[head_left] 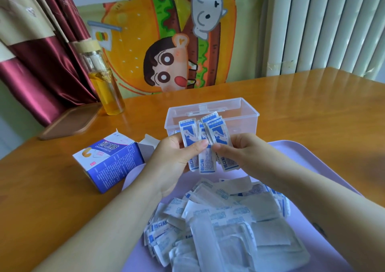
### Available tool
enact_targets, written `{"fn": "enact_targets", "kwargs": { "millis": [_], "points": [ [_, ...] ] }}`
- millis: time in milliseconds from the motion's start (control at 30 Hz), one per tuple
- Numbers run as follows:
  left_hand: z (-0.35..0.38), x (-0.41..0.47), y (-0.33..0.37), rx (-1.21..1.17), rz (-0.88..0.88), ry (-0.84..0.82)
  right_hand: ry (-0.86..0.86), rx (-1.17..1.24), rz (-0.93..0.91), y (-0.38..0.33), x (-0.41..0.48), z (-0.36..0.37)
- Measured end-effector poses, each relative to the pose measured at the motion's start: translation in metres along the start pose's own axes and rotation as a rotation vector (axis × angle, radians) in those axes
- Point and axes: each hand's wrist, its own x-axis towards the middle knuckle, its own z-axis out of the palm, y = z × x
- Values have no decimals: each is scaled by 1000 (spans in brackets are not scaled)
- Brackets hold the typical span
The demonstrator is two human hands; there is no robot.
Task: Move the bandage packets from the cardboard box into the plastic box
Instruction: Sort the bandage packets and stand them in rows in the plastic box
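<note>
Above the far end of the lavender tray [308,159], both hands meet. Left hand [175,157]: thumb and curled fingers pinch a fanned bunch of bandage packets [205,140], blue-and-white, held upright. Right hand [237,150]: thumb and fingers grip the same bunch from the other side; thumb tips nearly touch.

Plastic box [248,121]: clear, open-topped, stands on the wooden table [312,105] just behind the bunch.

Cardboard box [108,159]: blue and white, lies on its side left of the left hand, flaps open toward the tray.

Loose packets [218,219]: a large heap on the tray, below the forearms (some face down, plain white).

Far left: glass bottle [104,84] of amber liquid, beside a brown board [70,121].
</note>
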Motion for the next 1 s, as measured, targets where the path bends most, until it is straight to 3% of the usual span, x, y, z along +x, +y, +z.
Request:
{"fn": "enact_targets", "kwargs": {
  "millis": [367, 800, 933, 1000],
  "points": [
    [-1, 3, 1, -160, -136, 80, 61, 88, -42, -10, -7, 5],
    [17, -8, 10, -497, -389, -19, 244, -286, -177, -15, -6, 25],
    [15, -8, 15, -491, -392, 49, 145, -630, -140, -34, -3, 24],
    [9, -6, 19, -528, -383, 65, 29, -621, -173, -48, -2, 15]
  ]
}}
